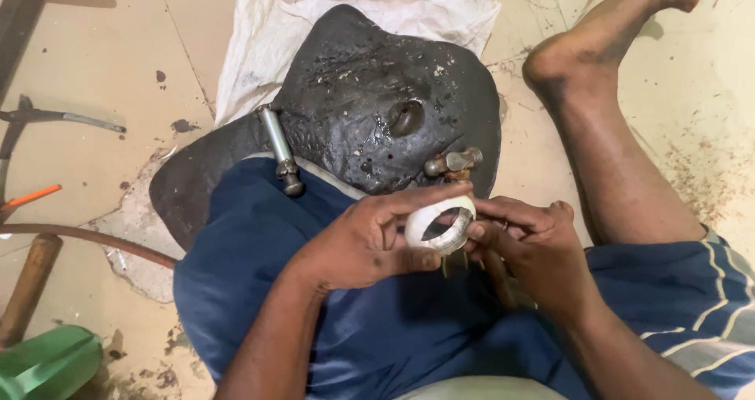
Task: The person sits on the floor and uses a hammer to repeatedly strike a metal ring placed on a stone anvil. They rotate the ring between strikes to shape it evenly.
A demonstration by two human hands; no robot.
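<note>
My left hand (pixel 370 239) and my right hand (pixel 528 247) together hold a white ring-shaped bangle (pixel 440 225) above my lap. The left fingers wrap its left side and top. My right fingertips pinch its right rim, and a thin brownish tool handle (pixel 495 278) runs down under that hand. Just beyond the ring lies a large black rounded block (pixel 377 93) with a small metal hammer (pixel 454 162) resting on its near edge. A silver metal cylinder tool (pixel 280 150) leans on the block's left edge.
A white cloth (pixel 267 30) lies under the block. My bare leg and foot (pixel 598 62) stretch out at the right. At the left are pliers (pixel 55 117), a brown hose (pixel 86 239), a wooden handle (pixel 27 290) and a green object (pixel 47 364).
</note>
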